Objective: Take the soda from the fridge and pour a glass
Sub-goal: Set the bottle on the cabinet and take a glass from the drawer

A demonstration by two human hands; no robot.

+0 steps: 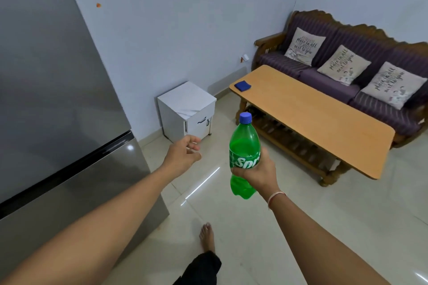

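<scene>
Bottle (pixel 244 146) of green soda, blue cap on, upright in my right hand (pixel 257 174), fingers wrapped round the label at mid-body, held over the tiled floor (pixel 324 215) near the wooden table (pixel 312 120). My left hand (pixel 184 154) hangs free, fingers loosely relaxed, holding nothing, just right of the closed grey fridge (pixel 58 99). Blue cloth (pixel 242 86) lies on the table's far left corner.

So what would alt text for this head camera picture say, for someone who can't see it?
A person's right hand grips a capped green soda bottle upright above a tiled floor, while the left hand reaches forward, open. A closed grey fridge stands at left; a wooden table and purple sofa at right.
</scene>
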